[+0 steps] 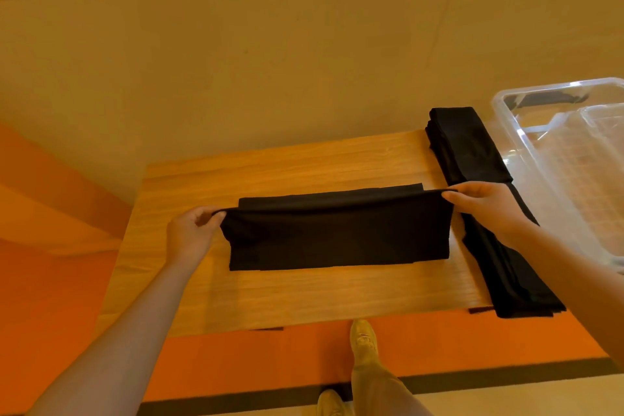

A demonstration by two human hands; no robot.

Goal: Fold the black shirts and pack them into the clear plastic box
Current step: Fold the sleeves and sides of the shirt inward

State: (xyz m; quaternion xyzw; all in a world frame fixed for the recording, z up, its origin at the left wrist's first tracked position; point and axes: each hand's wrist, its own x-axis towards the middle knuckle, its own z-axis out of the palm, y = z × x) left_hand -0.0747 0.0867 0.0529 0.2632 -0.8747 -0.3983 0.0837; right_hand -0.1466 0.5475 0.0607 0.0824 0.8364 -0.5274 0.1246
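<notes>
At the far left, orange floor runs beside the wooden surface (304, 297), which stands against a tan wall. The left hand (189, 233) is pinched closed on the left end of a lifted fold edge of the black shirt (337, 236), thumb and fingers gripping the cloth just above the surface. The shirt lies across the middle of the surface as a long band, already narrowed, its near edge flat on the wood and its upper layer raised between the two hands, with a lower layer showing just beyond the raised edge. The right hand (486, 206) grips the right end of that same edge in a closed pinch, so the shirt spans the gap from hand to hand.

The step in hand looks like a lengthwise fold. The next move probably calls for carrying the raised edge evenly over and laying it flush, both hands moving together so the layers do not skew.

Right of the right hand, touching the surface's right edge, a pile of black shirts (472, 152) lies in a long strip. Just beyond it stands the clear plastic box (526, 152), open; whether the dark shape at its far end is a packed shirt cannot be told.
</notes>
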